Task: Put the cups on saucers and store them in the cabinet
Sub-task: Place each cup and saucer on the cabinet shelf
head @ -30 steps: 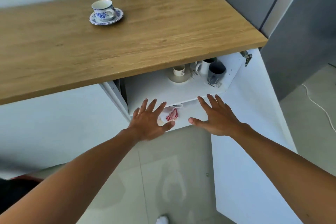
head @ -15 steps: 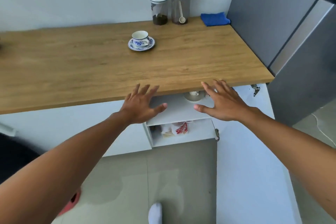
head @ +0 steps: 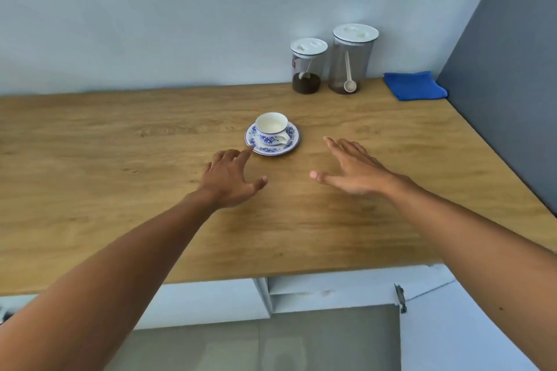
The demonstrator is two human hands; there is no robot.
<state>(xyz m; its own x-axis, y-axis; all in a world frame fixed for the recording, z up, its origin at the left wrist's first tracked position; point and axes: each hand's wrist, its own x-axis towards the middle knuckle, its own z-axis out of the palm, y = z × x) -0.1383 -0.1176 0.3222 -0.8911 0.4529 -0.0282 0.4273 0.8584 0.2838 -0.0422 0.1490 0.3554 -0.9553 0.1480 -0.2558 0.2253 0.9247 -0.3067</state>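
Note:
A white cup with blue flowers (head: 271,129) stands upright on a matching blue-and-white saucer (head: 293,141) in the middle of the wooden counter (head: 120,190). My left hand (head: 230,178) hovers open over the counter, its fingertips just short of the saucer's near left rim. My right hand (head: 352,172) is open with spread fingers, a hand's width to the right of the saucer. Both hands hold nothing. Below the counter's front edge the cabinet (head: 301,289) stands open, and its inside is hidden from here.
Two clear jars with white lids, a short one (head: 307,69) and a tall one (head: 351,60), stand against the back wall. A folded blue cloth (head: 414,86) lies in the back right corner by a grey panel (head: 512,84). The open white cabinet door (head: 452,325) hangs lower right.
My view has risen from the open cabinet to the counter top. Both hands moved up from the cabinet shelf and forward over the counter toward the cup and saucer.

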